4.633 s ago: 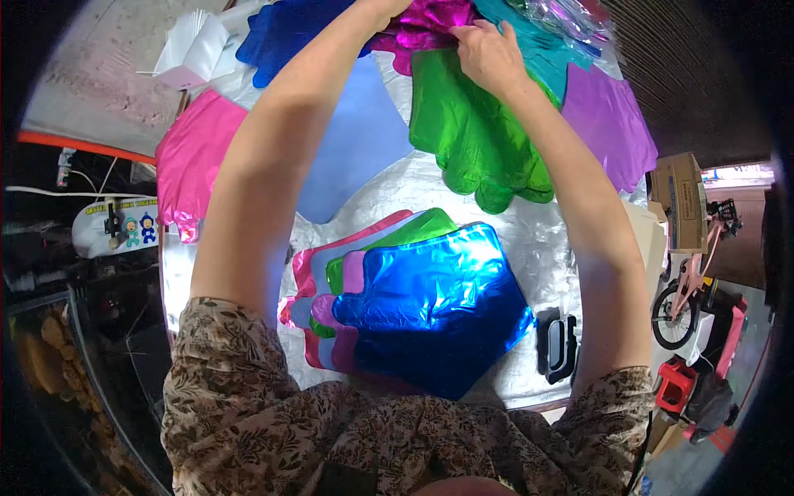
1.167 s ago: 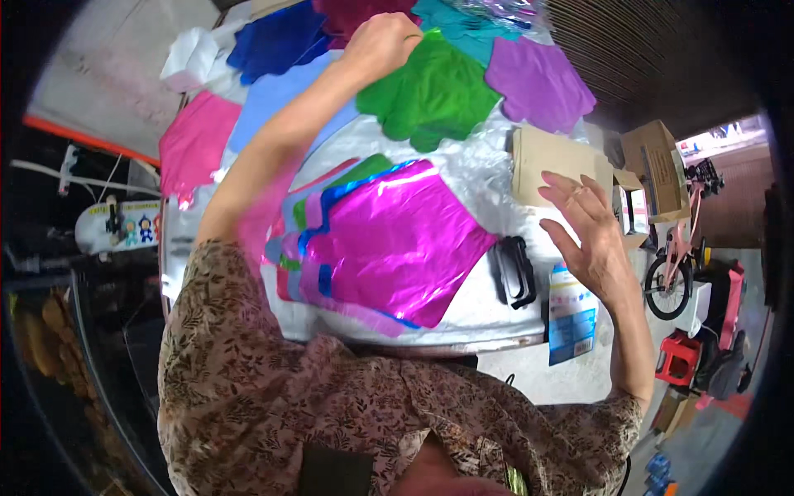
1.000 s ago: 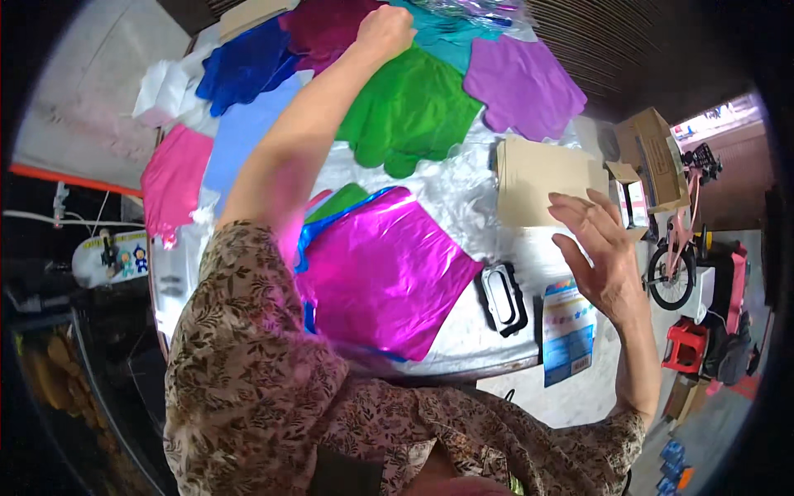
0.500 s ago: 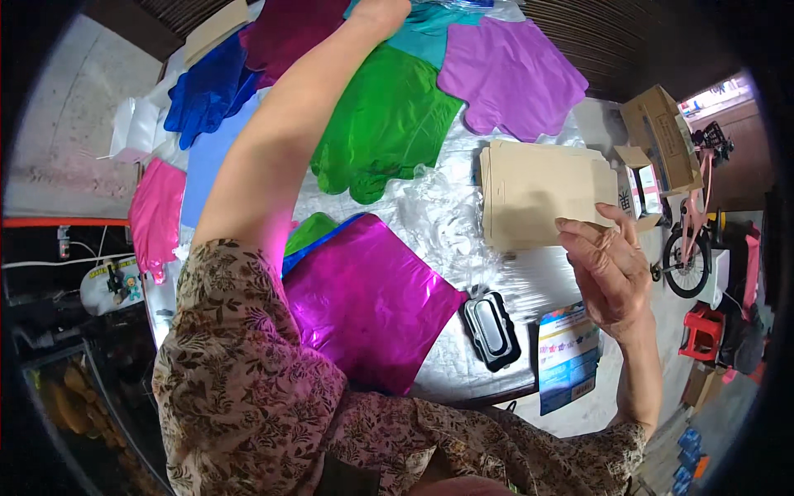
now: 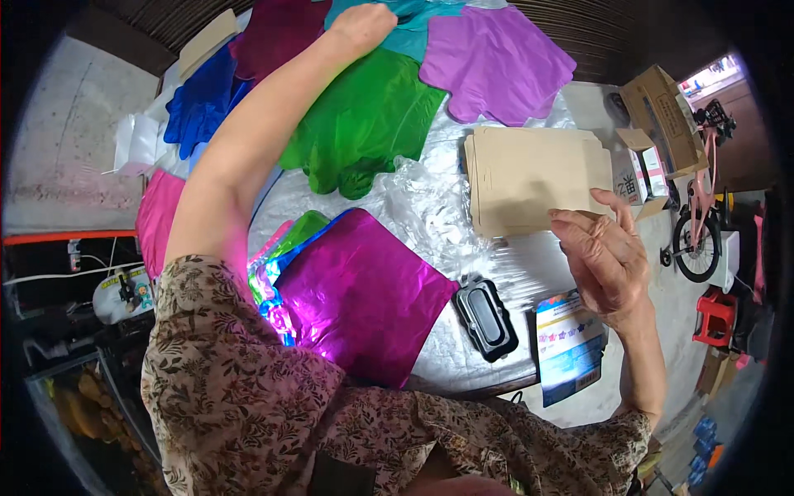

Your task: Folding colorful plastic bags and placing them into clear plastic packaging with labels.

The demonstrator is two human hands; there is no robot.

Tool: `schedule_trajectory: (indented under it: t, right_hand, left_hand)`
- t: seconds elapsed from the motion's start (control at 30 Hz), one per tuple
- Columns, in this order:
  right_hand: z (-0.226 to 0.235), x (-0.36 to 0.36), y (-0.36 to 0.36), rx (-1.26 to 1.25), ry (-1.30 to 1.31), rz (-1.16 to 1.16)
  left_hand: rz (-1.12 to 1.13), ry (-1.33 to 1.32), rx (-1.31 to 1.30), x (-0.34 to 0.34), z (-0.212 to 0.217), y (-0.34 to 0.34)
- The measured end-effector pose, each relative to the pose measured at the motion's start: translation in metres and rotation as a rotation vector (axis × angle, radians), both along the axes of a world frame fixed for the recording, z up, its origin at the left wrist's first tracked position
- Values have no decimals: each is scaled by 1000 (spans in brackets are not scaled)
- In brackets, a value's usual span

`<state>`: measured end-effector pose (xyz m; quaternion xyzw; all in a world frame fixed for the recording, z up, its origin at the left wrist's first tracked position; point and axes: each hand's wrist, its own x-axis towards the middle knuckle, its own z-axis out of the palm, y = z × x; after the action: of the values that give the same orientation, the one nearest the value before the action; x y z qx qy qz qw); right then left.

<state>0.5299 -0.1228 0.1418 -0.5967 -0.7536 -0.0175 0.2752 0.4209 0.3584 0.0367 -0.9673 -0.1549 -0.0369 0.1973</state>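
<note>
My left hand (image 5: 364,29) reaches to the far side of the table, over shiny teal foil (image 5: 418,31). Its fingers are curled, and whatever lies in them is hidden. Under that arm and beside it lie flat lobed foil pieces: green (image 5: 364,116), lilac (image 5: 500,66), dark purple (image 5: 277,37) and blue (image 5: 198,99). My right hand (image 5: 608,260) hovers with fingers loosely apart, holding nothing, near a stack of tan cardboard sheets (image 5: 538,182). A glossy magenta foil piece (image 5: 364,298) lies close to my body, on top of green and blue foil.
A black tray-like case (image 5: 486,321) sits at the near table edge, beside a printed colour card (image 5: 569,347). Crumpled clear plastic (image 5: 430,207) lies mid-table. Pink foil (image 5: 160,217) hangs at the left. Cardboard boxes (image 5: 662,124), a pink bicycle (image 5: 699,211) and a red stool (image 5: 716,316) stand right.
My left hand has drawn slightly back from the far edge and shows more fully. The view has shifted a little. My right hand stays nearly still.
</note>
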Motion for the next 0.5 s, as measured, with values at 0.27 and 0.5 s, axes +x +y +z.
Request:
schedule_trajectory:
  t: [0.27,0.5]
  right_hand:
    - [-6,-2,1,-27,16,8]
    - [0,-7,7,-22,8,11]
  left_hand:
    - [223,-26,-52,-3,29,-67]
    - [120,-345,-169,27,-6,-17]
